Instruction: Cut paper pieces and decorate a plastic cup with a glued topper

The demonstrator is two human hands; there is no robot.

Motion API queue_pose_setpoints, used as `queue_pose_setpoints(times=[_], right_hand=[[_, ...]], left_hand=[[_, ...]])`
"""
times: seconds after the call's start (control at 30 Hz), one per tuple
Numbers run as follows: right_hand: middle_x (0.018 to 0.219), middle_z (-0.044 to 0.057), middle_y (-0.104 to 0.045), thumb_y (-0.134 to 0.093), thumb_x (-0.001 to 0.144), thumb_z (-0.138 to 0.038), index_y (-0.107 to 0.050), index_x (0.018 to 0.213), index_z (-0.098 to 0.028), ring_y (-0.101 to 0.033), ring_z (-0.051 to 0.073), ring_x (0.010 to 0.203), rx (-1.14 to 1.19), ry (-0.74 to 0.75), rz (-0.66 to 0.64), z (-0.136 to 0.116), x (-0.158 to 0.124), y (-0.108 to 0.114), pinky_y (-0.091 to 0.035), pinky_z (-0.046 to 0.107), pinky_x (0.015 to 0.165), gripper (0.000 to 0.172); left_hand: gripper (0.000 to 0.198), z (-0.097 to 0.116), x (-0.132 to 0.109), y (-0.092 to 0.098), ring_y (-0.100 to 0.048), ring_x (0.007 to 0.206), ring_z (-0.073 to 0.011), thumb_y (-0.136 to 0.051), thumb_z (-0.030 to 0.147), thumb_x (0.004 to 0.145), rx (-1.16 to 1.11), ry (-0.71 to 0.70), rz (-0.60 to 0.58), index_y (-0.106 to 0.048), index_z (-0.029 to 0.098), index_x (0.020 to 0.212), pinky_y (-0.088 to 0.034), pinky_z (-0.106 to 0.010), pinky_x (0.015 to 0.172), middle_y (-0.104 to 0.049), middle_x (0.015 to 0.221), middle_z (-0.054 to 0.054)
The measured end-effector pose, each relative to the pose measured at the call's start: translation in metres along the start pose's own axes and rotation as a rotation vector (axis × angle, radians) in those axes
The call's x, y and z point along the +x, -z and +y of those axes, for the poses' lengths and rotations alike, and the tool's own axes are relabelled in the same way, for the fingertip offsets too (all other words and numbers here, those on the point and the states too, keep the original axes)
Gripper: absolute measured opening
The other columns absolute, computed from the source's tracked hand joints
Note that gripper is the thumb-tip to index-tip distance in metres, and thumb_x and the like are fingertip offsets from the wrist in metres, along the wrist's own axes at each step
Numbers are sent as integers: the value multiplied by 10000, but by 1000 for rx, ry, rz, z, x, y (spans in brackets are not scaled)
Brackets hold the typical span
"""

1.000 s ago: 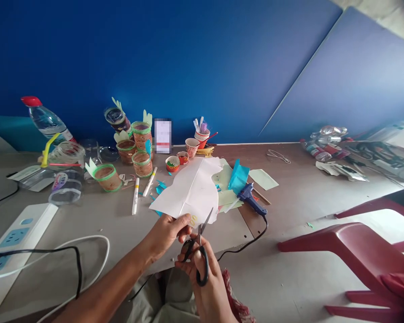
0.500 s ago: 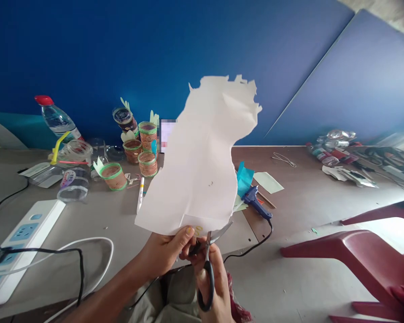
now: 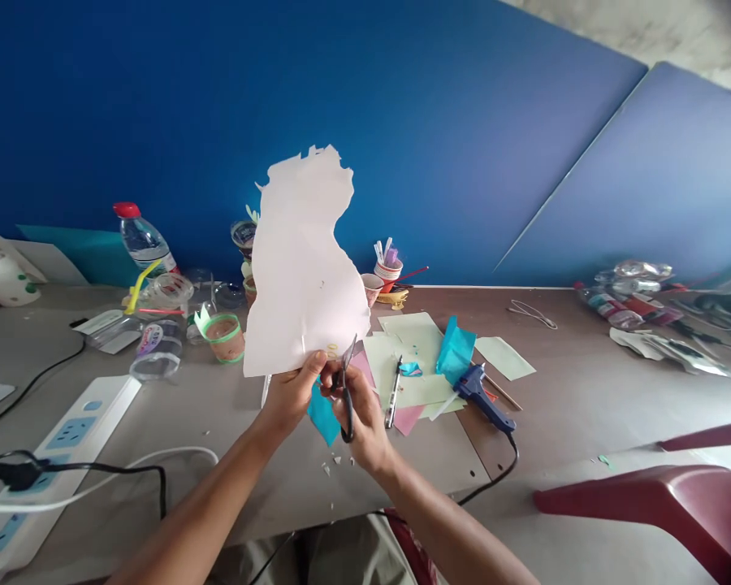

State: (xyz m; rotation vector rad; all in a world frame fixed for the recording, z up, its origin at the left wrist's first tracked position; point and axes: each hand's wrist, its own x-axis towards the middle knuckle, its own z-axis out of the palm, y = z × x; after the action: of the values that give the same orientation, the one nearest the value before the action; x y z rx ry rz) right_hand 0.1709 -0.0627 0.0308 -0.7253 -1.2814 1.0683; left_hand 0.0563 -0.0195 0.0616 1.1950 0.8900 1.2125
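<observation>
A: Where is the white sheet (image 3: 304,260)?

B: Raised above the desk (image 3: 219,406), reaching up and away from the left hand (image 3: 289,398), which grips its bottom edge. The thumb (image 3: 313,366) presses on the near face; the other fingers are mostly hidden behind.

A: How would it handle?

B: Light, I'd judge, and thin: stiff enough to stand up from one edge, yet likely to flop or crease if tipped. It shouldn't slip much between bare fingertips. The ragged top edge, farthest from the hand, looks easiest to tear.

A: Best place to hold it, then?

B: Along that bottom edge, I'd say, a little in from the corner, leaving the side by the right hand (image 3: 365,418) free.

A: And what does the right hand do?

B: It's curled around the black handles of the scissors (image 3: 347,398), just beside the left fingertips. The blades point up and away, by the sheet's lower right part; whether they touch paper I can't tell.

A: The arms?

B: The left forearm (image 3: 213,487) and right forearm (image 3: 444,512) slant inward, bringing the hands close together. A marker pen (image 3: 394,394) lies just right of the right hand, and the glue gun (image 3: 484,398) farther right.
</observation>
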Motion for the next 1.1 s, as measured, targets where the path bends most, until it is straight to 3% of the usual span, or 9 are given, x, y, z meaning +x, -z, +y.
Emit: queue_pose_setpoints(times=[0.13, 0.3, 0.63, 0.73, 0.9, 1.1], right_hand=[[981, 53, -544, -538, 888, -491, -523, 1141, -233, -527, 196, 921, -19, 43, -71, 8, 19, 3, -460, 376, 877, 362], [919, 38, -532, -553, 866, -503, -519, 1092, -232, -522, 193, 862, -13, 39, -68, 19, 25, 4, -467, 365, 826, 354], [995, 67, -563, -564, 837, -586, -536, 1176, -233, -547, 203, 868, 71, -18, -56, 42, 14, 13, -473, 394, 837, 491], [1004, 62, -555, -570, 851, -543, -529, 1193, -230, -543, 186, 859, 91, -27, -48, 47, 13, 12, -477, 368, 823, 466], [912, 40, -548, -589, 827, -559, -554, 1054, -221, -524, 174, 811, 63, -60, -13, 45, 14, 8, -474, 336, 770, 408], [910, 48, -571, -594, 794, -622, -561, 1033, -228, -546, 184, 793, 55, -88, 6, 41, 16, 7, -485, 352, 759, 462]], left_hand=[[459, -2, 10, 8, -528, 597, -125, -595, 563, 796, 9, -35, 26, -563, 173, 558, -465, -255, 617, -537, 572, 3], [396, -12, 13, 12, -548, 646, -137, -592, 519, 815, 47, -32, 39, -638, 166, 642, -464, -265, 679, -561, 600, 0], [461, -35, 20, 11, -494, 522, -101, -606, 515, 813, 36, 20, 79, -537, 165, 522, -409, -225, 514, -508, 522, 15], [464, -36, 22, 13, -500, 516, -107, -608, 537, 801, 94, 13, 99, -542, 166, 530, -413, -229, 508, -521, 522, 8], [462, -35, 24, 15, -480, 509, -108, -585, 529, 819, 164, -25, 81, -508, 180, 526, -403, -234, 520, -481, 500, 20], [481, -31, 23, 13, -470, 510, -115, -566, 542, 820, 236, -30, 81, -468, 195, 500, -399, -235, 519, -459, 492, 16]])
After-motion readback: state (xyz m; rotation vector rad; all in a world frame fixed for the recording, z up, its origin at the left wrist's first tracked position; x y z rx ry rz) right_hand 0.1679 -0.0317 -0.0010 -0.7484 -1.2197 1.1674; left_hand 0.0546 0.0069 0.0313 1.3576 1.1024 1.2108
